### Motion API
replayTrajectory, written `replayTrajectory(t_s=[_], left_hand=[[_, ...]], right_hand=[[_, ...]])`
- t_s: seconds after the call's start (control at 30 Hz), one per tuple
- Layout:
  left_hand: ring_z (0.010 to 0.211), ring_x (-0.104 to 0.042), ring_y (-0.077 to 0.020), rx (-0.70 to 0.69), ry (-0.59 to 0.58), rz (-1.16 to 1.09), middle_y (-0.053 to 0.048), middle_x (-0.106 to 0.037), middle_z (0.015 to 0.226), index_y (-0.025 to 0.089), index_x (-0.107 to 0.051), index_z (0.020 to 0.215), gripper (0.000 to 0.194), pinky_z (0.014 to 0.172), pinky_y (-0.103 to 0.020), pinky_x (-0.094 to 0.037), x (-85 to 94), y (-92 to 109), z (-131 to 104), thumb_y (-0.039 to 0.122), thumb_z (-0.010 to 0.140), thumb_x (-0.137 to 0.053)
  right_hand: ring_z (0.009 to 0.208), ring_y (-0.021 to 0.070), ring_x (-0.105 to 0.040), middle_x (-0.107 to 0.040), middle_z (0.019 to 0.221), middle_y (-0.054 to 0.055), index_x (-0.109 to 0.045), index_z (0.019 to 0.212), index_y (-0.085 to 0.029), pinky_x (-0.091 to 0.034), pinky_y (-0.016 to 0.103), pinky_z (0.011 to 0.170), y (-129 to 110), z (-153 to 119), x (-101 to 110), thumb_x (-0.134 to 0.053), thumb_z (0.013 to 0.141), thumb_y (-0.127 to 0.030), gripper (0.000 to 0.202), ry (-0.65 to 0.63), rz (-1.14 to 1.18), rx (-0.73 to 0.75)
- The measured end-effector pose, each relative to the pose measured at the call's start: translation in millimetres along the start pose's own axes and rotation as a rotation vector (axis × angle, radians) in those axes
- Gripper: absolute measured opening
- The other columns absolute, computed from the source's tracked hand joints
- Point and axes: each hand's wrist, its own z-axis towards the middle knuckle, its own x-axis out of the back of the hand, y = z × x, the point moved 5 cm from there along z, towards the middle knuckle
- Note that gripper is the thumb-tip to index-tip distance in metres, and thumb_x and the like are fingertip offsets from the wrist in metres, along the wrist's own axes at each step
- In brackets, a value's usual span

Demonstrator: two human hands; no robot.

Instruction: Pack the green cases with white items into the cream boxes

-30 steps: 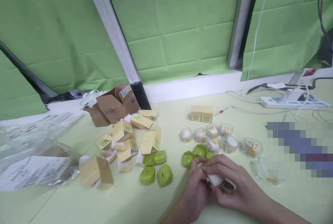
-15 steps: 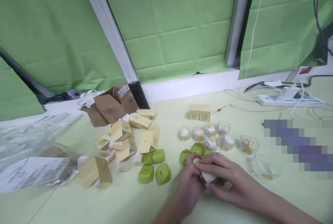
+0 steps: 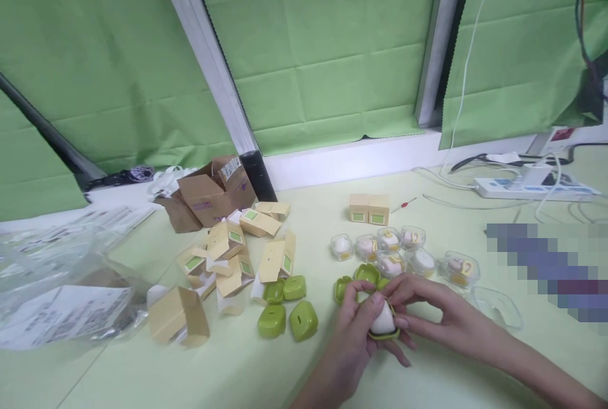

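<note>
- Gripping a smooth white rounded piece (image 3: pixel 382 320) and its glossy green plastic shell (image 3: pixel 384 336) in the left hand (image 3: pixel 357 328) on the near right — thumb on top, probably for steadiness.
- Pinching the shell's right side with the right hand (image 3: pixel 427 311), likely for control.
- Showing more white than half a second ago — right fingers now off its top.
</note>
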Motion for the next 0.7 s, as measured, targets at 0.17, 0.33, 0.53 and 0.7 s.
replayTrajectory(t_s=[0.17, 0.33, 0.53, 0.7], left_hand=[[0.068, -0.061, -0.0132, -0.017, 0.003, -0.039, -0.006, -0.061, 0.098, 0.023, -0.037, 0.101, 0.028, 0.056, -0.026, -0.049, -2.1, 1.1, -1.4, 0.045, 0.087, -0.047], [0.074, -0.063, -0.0223, 0.095, -0.150, -0.056, -0.009, -0.059, 0.099, 0.025, -0.033, 0.108, 0.060, 0.065, -0.040, -0.048, -6.6, -13.0, 1.6, 0.073, 0.073, -0.040], [0.110, -0.045, -0.0273, -0.070, -0.101, 0.810, -0.009, -0.048, 0.117, 0.023, -0.044, 0.116, 0.053, 0.093, -0.043, -0.034, -42.8, -29.7, 17.0, 0.043, 0.071, -0.065], [0.115, -0.036, -0.0312, -0.207, -0.055, 1.026, -0.015, -0.044, 0.124, 0.011, -0.036, 0.127, 0.078, 0.097, -0.040, -0.027, -80.3, -63.8, 60.3, 0.028, 0.060, -0.072]], right_hand=[[0.096, 0.0220, -0.059, -0.061, 0.102, 0.004, -0.057, 0.112, -0.027, -0.050, 0.037, 0.084, 5.4, -2.5, -9.1, -0.068, 0.075, -0.032, 0.040, 0.020, 0.002, -0.058], [0.089, 0.0250, -0.062, -0.066, 0.094, 0.006, -0.059, 0.097, -0.022, -0.050, 0.039, 0.080, 11.0, -15.8, 6.5, -0.067, 0.072, -0.046, 0.036, 0.253, 0.234, -0.070], [0.079, 0.0234, -0.064, -0.062, 0.109, 0.007, -0.054, 0.114, -0.027, -0.056, 0.035, 0.067, 28.5, -69.8, 81.4, -0.064, 0.074, -0.049, 0.047, 0.649, -0.064, -0.295], [0.098, 0.0270, -0.059, -0.064, 0.107, 0.006, -0.059, 0.111, -0.028, -0.049, 0.039, 0.086, 44.1, -93.4, 94.9, -0.066, 0.074, -0.042, 0.041, 0.503, -0.536, -0.239]])
